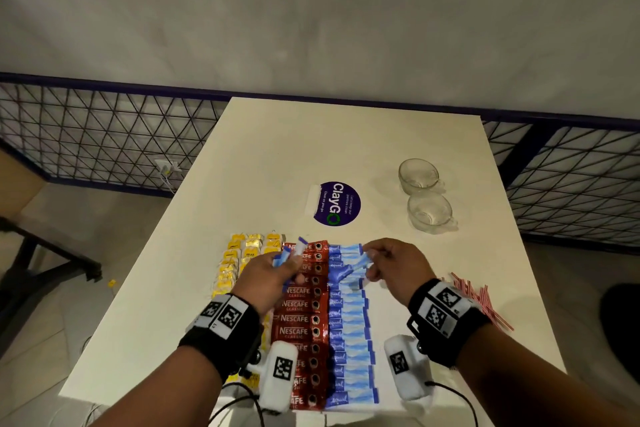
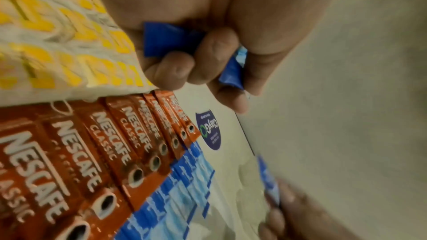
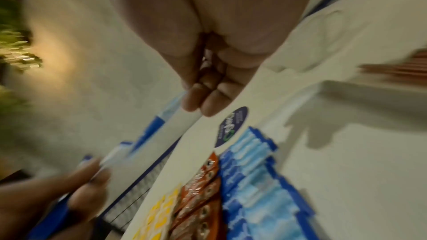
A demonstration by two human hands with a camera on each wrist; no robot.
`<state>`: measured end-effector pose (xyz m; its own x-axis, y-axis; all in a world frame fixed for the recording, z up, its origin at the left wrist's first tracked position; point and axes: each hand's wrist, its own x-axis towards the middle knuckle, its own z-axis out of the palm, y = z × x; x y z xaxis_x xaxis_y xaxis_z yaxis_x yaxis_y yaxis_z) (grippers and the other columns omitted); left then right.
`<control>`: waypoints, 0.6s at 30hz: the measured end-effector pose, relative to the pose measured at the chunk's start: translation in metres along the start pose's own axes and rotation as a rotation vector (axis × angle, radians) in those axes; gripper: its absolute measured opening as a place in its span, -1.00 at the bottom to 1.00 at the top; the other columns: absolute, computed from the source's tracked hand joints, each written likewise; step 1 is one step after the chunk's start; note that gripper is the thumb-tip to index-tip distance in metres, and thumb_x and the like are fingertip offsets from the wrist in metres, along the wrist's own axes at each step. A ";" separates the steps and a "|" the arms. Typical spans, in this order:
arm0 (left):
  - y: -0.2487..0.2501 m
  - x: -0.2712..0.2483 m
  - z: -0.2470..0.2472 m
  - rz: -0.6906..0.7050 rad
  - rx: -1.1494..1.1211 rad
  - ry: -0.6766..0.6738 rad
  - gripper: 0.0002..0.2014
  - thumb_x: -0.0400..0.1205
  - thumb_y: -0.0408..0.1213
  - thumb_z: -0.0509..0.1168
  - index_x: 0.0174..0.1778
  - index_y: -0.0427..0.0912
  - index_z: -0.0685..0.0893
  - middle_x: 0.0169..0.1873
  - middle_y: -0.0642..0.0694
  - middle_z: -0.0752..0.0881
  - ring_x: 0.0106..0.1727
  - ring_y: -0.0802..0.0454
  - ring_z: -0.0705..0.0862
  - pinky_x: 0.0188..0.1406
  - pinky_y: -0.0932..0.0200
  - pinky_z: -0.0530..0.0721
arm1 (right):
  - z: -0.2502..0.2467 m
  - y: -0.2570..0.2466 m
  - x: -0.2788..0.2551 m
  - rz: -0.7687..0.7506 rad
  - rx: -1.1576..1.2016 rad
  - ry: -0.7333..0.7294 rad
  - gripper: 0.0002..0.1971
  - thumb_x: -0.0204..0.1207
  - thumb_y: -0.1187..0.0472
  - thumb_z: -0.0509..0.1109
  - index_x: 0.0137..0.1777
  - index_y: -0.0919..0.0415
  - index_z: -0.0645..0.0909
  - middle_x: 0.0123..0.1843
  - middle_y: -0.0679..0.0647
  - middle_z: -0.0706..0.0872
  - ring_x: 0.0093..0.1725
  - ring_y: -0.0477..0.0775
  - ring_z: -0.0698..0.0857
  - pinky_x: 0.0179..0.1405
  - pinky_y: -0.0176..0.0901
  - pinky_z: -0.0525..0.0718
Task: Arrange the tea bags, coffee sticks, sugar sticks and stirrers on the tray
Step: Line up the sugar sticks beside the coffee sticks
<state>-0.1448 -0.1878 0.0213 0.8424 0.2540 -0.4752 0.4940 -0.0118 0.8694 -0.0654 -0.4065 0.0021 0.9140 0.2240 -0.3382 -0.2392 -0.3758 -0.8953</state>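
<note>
Blue sugar sticks fill both of the person's hands. The left hand [image 1: 268, 276] hovers above the red coffee sticks [image 1: 304, 319], its grip clenched round a small bundle of sugar sticks [image 2: 169, 38] that fan out past the knuckles. The right hand [image 1: 393, 265] is raised over the far end of the blue row, thumb and fingertips pinching a single sugar stick [image 1: 360, 262] held at a slant. Both wrists wear black bands with square printed markers.

On the white tabletop [image 1: 311, 149] the packets lie in three side-by-side rows: yellow tea bags [image 1: 239, 255] on the left, too overlapped to count, about eleven coffee sticks in the middle, and roughly a dozen laid sugar sticks [image 1: 349, 340] on the right. A loose heap of red-and-white stirrers [image 1: 485, 302] lies well apart to the right. Two glass cups [image 1: 424, 194] stand farther back, near a round purple sticker [image 1: 337, 203].
</note>
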 end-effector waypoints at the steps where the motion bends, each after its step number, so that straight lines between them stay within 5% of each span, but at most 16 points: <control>1: -0.003 0.000 -0.005 -0.002 -0.001 0.037 -0.75 0.68 -0.19 0.31 -0.23 -0.27 0.66 -0.48 -0.09 0.70 -0.61 0.04 0.34 -0.55 0.19 0.29 | -0.004 0.010 0.004 0.074 0.042 0.043 -0.86 0.64 0.33 0.29 -0.06 0.20 0.68 -0.40 0.11 0.72 -0.49 -0.07 0.70 -0.45 -0.35 0.60; 4: -0.014 -0.001 -0.018 -0.017 0.031 0.080 -0.68 0.68 -0.16 0.31 -0.27 -0.33 0.68 -0.39 -0.28 0.62 -0.59 -0.01 0.27 -0.53 0.15 0.28 | -0.004 0.035 0.013 0.268 0.245 0.111 -0.83 0.64 0.42 0.26 -0.17 0.30 0.62 -0.32 0.23 0.68 -0.58 0.01 0.67 -0.52 -0.19 0.67; 7: -0.023 -0.004 -0.026 -0.033 0.043 0.086 -0.69 0.69 -0.16 0.29 -0.26 -0.31 0.67 -0.39 -0.21 0.68 -0.57 -0.02 0.25 -0.50 0.14 0.29 | 0.003 0.049 0.016 0.363 0.280 0.097 -0.83 0.65 0.43 0.24 -0.15 0.31 0.60 -0.30 0.21 0.68 -0.55 0.04 0.67 -0.46 -0.13 0.67; 13: -0.028 -0.011 -0.031 -0.073 0.027 0.098 -0.75 0.70 -0.18 0.28 -0.10 -0.34 0.68 -0.47 -0.07 0.71 -0.52 -0.02 0.23 -0.50 0.14 0.26 | 0.015 0.058 0.018 0.412 0.256 0.053 -0.81 0.66 0.39 0.25 -0.17 0.27 0.61 -0.28 0.22 0.69 -0.47 0.09 0.69 -0.32 -0.04 0.67; 18: -0.029 -0.014 -0.034 -0.081 0.030 0.118 -0.76 0.70 -0.20 0.29 -0.14 -0.32 0.68 -0.44 -0.10 0.71 -0.56 0.00 0.26 -0.55 0.19 0.26 | 0.020 0.055 0.018 0.421 0.196 0.043 -0.85 0.63 0.41 0.29 -0.16 0.28 0.61 -0.28 0.20 0.69 -0.50 0.09 0.66 -0.46 -0.11 0.66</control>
<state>-0.1782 -0.1577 0.0073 0.7691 0.3669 -0.5233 0.5674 -0.0152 0.8233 -0.0687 -0.4047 -0.0591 0.7360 0.0499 -0.6751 -0.6457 -0.2480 -0.7222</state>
